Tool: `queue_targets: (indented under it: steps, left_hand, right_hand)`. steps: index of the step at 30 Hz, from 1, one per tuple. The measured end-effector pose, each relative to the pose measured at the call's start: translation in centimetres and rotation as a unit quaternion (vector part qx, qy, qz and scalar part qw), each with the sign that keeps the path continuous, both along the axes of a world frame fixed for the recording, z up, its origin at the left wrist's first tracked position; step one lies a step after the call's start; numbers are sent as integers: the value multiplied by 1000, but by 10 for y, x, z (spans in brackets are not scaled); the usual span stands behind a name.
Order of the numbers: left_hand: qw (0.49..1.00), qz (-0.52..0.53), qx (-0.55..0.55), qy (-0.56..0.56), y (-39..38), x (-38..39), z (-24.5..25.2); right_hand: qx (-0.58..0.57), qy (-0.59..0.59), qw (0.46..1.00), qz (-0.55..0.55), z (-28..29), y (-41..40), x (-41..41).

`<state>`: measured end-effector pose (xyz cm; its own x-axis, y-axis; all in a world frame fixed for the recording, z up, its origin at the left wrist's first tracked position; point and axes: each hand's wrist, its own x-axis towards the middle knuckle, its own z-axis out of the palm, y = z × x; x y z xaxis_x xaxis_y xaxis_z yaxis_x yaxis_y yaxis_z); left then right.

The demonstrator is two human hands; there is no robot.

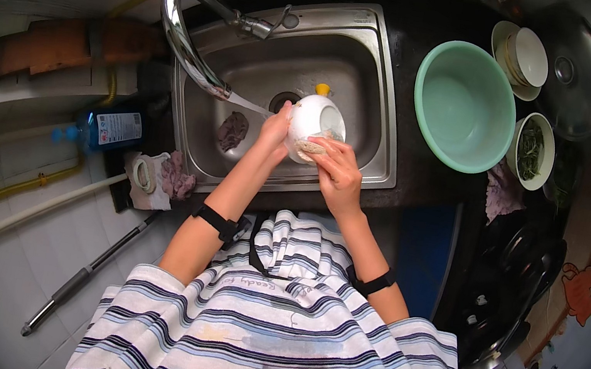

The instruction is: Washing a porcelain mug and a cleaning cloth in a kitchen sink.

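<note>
My left hand [275,129] grips a white bowl [307,116] by its side, over the sink [353,68]. The bowl is tipped so that its underside and foot ring face up. In my right hand [339,173] is a pale scrubbing pad [311,147], pressed against the bowl's outside. Water runs from the curved chrome faucet [183,42] towards the bowl and my left fingers. Just beyond the bowl a small yellow object [322,89] shows, partly hidden. The drain [285,100] lies behind my left fingertips, and a crumpled purplish cloth [233,132] rests on the sink's floor.
A green plastic basin [463,110] stands right of the sink. Beyond it are stacked bowls [531,57], a large pot lid [579,85] and a bowl of green vegetables [530,150]. A blue detergent bottle [114,130] and a pink cloth [178,175] are at the left.
</note>
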<state>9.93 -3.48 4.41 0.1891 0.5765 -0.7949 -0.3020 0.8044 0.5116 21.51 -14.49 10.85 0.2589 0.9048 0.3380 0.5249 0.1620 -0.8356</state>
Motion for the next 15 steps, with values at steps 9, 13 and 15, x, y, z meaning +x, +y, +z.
queue_targets:
  steps: [9, 13, 15]
  left_hand:
    - [993, -29, -20, -116, -6, -15, -2]
    - [997, -57, 25, -52, 0, -18, -4]
    - [997, -40, 19, -60, 2, -20, -4]
  right_hand:
    - [-9, 54, 994, -92, -27, 50, 12]
    - [-18, 37, 994, -100, -22, 58, 10]
    - [-11, 30, 995, -93, -12, 45, 2]
